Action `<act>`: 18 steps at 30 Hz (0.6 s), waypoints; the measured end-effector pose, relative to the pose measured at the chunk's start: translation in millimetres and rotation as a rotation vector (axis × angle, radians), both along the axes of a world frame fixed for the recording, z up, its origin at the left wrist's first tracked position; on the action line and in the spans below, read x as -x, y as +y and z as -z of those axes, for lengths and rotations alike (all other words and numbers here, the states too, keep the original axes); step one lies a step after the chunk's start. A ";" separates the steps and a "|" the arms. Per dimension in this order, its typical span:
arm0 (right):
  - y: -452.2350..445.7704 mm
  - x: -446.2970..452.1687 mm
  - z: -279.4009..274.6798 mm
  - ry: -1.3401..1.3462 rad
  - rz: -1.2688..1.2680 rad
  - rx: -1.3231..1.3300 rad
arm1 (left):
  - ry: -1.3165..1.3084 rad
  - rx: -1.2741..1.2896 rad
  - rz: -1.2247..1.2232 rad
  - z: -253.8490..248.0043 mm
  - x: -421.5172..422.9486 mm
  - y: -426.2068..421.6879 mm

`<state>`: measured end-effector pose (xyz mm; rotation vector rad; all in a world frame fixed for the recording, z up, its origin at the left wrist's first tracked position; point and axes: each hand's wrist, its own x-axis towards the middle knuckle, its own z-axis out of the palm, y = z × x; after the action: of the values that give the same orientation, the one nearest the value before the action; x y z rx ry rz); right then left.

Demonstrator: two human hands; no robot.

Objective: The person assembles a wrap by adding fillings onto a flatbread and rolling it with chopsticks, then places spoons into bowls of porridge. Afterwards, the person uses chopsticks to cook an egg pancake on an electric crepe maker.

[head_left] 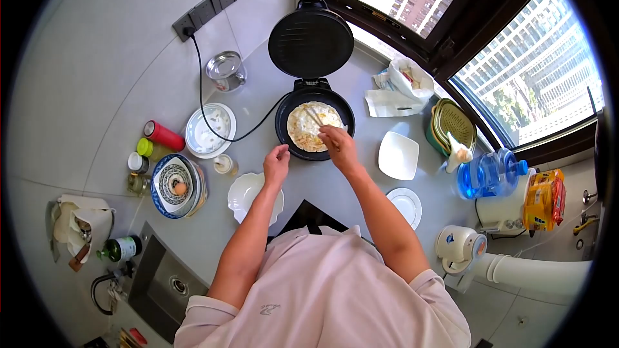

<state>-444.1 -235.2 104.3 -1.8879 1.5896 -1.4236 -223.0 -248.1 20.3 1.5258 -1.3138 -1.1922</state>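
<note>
A round flatbread with egg on top (pixel 308 134) lies in the black electric pan (pixel 349 116), whose lid (pixel 311 41) stands raised behind it. Over the right part of the bread, my right hand (pixel 338 144) is closed around chopsticks (pixel 314 116), their tips pointing up and left onto the egg. My left hand (pixel 277 162) hovers just outside the pan's lower left edge, fingers curled together; whether anything is between them is too small to tell.
On the left are a white plate (pixel 211 130), a scalloped bowl (pixel 248 194), stacked bowls (pixel 193 209) and a sink (pixel 158 283). On the right are a square dish (pixel 398 155), a small plate (pixel 405 208), a kettle (pixel 454 245) and a water jug (pixel 487 175). A cable (pixel 201 84) crosses to the pan.
</note>
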 end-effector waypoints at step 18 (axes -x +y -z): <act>32.8 -29.2 -2.7 0.087 -0.165 -0.097 | 0.044 -0.037 -0.017 -2.3 -6.5 1.0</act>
<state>-415.0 -202.4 107.1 -1.9970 1.4734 -1.1911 -216.5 -247.1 22.6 1.5259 -1.2536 -1.2387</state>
